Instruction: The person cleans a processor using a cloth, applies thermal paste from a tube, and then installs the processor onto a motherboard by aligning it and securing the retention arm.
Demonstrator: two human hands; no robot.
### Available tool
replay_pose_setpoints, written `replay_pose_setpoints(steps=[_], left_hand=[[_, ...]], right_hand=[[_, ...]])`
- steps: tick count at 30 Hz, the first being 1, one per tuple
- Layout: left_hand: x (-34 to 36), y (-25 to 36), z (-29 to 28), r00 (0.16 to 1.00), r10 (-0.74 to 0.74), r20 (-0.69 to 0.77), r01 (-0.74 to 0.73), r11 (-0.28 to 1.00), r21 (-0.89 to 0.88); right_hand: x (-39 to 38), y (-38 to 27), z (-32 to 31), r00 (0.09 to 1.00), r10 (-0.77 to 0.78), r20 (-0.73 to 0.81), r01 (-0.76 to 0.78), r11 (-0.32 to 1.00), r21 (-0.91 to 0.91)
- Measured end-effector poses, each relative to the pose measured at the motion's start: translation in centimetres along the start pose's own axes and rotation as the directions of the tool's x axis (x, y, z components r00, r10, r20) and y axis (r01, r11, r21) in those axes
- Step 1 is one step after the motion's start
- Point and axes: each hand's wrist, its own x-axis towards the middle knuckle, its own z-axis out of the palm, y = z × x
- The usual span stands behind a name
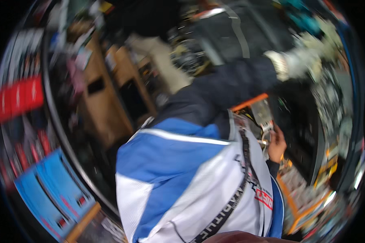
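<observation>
My left arm, in a dark sleeve, stretches across to the upper right. At its end my left hand [300,64], in a whitish glove with a pale cuff, is smeared by motion beside a pale yellowish bundle [328,38]; its fingers cannot be made out. Lower down, close to my blue and white jacket [182,170], is my bare right hand [277,145]. Its fingers curl at the lower end of a small greyish flat piece [262,113] with a shiny part, too blurred to name. An orange strip [249,102] lies just above that piece.
Brown cardboard boxes [103,97] stand to the left. Beyond a curved metal edge [54,109] are red boxes [20,99] and blue boxes [54,194]. An orange-edged tray [298,208] of small goods lies at lower right, near a dark panel [298,133]. Everything is blurred.
</observation>
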Motion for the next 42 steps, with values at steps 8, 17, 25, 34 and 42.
replay_pose_setpoints(steps=[8,17,25,34,42], left_hand=[[-3.8,1.0,2.2,0.992,0.001,0.128,0.009,0.997,-0.081],[-3.1,-0.5,2.3,0.986,-0.121,0.119,0.126,0.991,-0.038],[-2.9,1.1,1.7,0.979,-0.206,0.013,0.205,0.978,0.045],[-20.3,7.0,-5.0,0.737,0.624,-0.261,-0.427,0.728,0.536],[-41.6,15.5,-26.9,0.050,0.869,-0.492,0.384,0.438,0.813]], right_hand=[[3.5,-4.4,1.1,0.971,-0.237,-0.029,0.233,0.915,0.330],[2.5,-8.4,1.3,0.936,-0.293,-0.195,0.350,0.839,0.417],[3.2,-9.2,0.8,0.949,-0.219,-0.227,0.315,0.610,0.728],[5.5,-15.9,1.8,0.955,-0.292,-0.044,0.032,-0.046,0.998],[6.2,-17.0,-0.6,0.976,-0.120,-0.183,0.173,-0.090,0.981]])
